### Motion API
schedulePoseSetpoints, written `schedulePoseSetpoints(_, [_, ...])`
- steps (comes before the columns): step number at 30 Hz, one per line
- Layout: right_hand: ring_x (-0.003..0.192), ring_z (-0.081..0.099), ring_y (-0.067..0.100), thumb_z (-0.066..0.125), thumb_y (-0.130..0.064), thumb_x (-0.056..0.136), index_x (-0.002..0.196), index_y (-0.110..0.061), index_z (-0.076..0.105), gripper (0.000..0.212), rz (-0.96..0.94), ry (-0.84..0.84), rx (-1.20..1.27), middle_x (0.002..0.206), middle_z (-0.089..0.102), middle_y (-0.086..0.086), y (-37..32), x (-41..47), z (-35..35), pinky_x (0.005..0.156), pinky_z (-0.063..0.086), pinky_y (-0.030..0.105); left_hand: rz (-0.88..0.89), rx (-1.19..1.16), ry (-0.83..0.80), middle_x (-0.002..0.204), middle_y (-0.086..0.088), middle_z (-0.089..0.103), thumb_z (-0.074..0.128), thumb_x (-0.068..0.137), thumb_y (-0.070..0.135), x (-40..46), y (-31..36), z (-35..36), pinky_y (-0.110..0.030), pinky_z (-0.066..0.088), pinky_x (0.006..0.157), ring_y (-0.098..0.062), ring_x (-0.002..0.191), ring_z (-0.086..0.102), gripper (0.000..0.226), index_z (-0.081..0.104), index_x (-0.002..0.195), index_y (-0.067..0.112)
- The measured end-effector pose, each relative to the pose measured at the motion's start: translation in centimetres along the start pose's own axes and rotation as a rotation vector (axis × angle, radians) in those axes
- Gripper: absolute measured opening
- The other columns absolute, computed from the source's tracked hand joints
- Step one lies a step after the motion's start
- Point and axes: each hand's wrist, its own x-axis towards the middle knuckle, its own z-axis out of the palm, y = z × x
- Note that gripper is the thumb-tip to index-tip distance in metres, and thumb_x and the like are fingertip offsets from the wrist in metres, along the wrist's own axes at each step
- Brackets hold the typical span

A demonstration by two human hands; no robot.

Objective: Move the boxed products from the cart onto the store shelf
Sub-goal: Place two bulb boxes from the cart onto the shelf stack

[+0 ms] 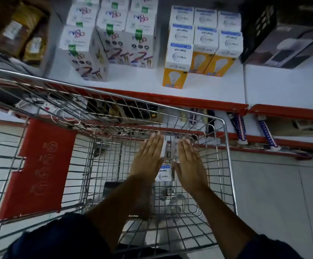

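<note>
Figure: a row of white bulb boxes [164, 174] lies near the far end of the wire cart [133, 113], pressed between the left hand [148, 157] and the right hand [189, 163]. Both hands are flat, fingers straight. Beyond the cart's far edge, the white shelf [208, 90] carries matching stocked boxes [181, 58].

left hand [148, 157] flat, right hand [189, 162] flat, palms facing inward

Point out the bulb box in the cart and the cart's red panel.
bulb box [163, 174]: head view, on its white labelled face.
red panel [39, 165]: head view, at the panel's middle.
</note>
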Motion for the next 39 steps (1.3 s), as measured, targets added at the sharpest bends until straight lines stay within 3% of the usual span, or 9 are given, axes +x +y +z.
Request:
schedulePoseSetpoints(4, [0.151,0.002,0.023,0.045,-0.034,0.098,0.153,-0.010,0.004,0.073,-0.006,-0.145,-0.018,0.163,0.004,0.010,1.6,2.8,0.9,0.119,0.001,0.033,0.013,0.001,-0.167,0.161,-0.006,-0.015,0.030,0.103,0.037,2.6,-1.6,1.0,-0.030,-0.011,0.116,-0.015,0.142,-0.022,0.069,-0.018,0.147,0.013])
schedulePoseSetpoints(7, [0.151,-0.001,0.021,0.048,-0.028,0.097,0.153,-0.011,-0.001,0.077,-0.021,-0.251,-0.077,0.164,-0.001,0.008,2.5,4.8,1.3,0.118,-0.004,0.031,0.021,-0.010,-0.273,0.163,-0.005,-0.007,0.044,0.100,0.029,4.0,-2.0,1.0,-0.030,0.001,0.118,-0.019,0.149,-0.008,0.074,-0.005,0.153,0.013])
schedulePoseSetpoints(11, [0.148,0.017,0.027,0.056,-0.036,0.093,0.153,-0.010,0.013,0.078,-0.021,-0.327,-0.086,0.161,0.018,0.010,2.8,6.9,0.3,0.120,0.015,0.038,0.037,-0.017,-0.271,0.161,-0.008,0.018,0.061,0.091,0.019,5.4,-2.0,-0.2,-0.038,0.031,0.114,-0.026,0.146,0.021,0.078,0.013,0.152,0.013])
schedulePoseSetpoints(19, [0.133,0.044,0.031,0.069,-0.034,0.084,0.150,-0.010,0.025,0.083,-0.037,-0.398,-0.092,0.152,0.039,0.011,1.6,7.8,-6.0,0.104,0.045,0.042,0.106,-0.041,-0.490,0.154,-0.012,0.034,0.065,0.088,0.036,7.3,-3.8,-5.4,-0.038,0.031,0.112,-0.029,0.139,0.034,0.080,0.023,0.151,0.012])
schedulePoseSetpoints(24, [0.118,0.056,0.030,0.071,-0.035,0.082,0.146,-0.014,0.035,0.076,-0.087,-0.396,-0.016,0.135,0.057,0.012,0.0,6.9,-12.1,0.092,0.052,0.041,0.104,-0.084,-0.433,0.136,-0.008,0.055,0.071,0.082,0.039,6.6,-4.5,-11.3,-0.037,0.042,0.098,-0.026,0.122,0.053,0.072,0.042,0.143,0.014])
schedulePoseSetpoints(28, [0.112,0.058,0.029,0.073,-0.038,0.078,0.130,-0.015,0.053,0.060,-0.131,-0.358,-0.013,0.125,0.062,0.008,-1.9,6.0,-16.5,0.088,0.052,0.041,0.122,-0.063,-0.394,0.124,-0.004,0.059,0.073,0.080,0.040,4.9,-4.3,-16.6,-0.033,0.048,0.087,-0.022,0.110,0.058,0.065,0.049,0.135,0.016])
schedulePoseSetpoints(31, [0.108,0.060,0.028,0.075,-0.042,0.076,0.125,-0.012,0.054,0.061,-0.165,-0.327,0.010,0.122,0.064,0.009,-3.5,5.5,-19.8,0.087,0.053,0.042,0.161,-0.057,-0.364,0.110,0.002,0.062,0.075,0.079,0.037,3.5,-3.8,-20.7,-0.028,0.043,0.074,-0.016,0.096,0.059,0.052,0.058,0.122,0.014])
schedulePoseSetpoints(35, [0.116,0.057,0.031,0.077,-0.043,0.075,0.133,-0.009,0.052,0.072,-0.220,-0.310,0.009,0.130,0.060,0.014,-5.9,6.1,-24.7,0.095,0.049,0.047,0.210,-0.010,-0.320,0.113,-0.002,0.062,0.075,0.080,0.037,1.9,-3.1,-26.4,-0.028,0.045,0.080,-0.016,0.094,0.055,0.052,0.060,0.123,0.013])
schedulePoseSetpoints(39, [0.122,0.054,0.028,0.076,-0.046,0.075,0.136,-0.010,0.051,0.075,-0.267,-0.252,-0.032,0.136,0.057,0.011,-8.1,7.5,-28.8,0.100,0.046,0.046,0.207,0.052,-0.247,0.120,-0.002,0.061,0.073,0.079,0.043,1.3,-4.0,-30.7,-0.040,0.047,0.092,-0.022,0.108,0.056,0.056,0.058,0.125,0.014])
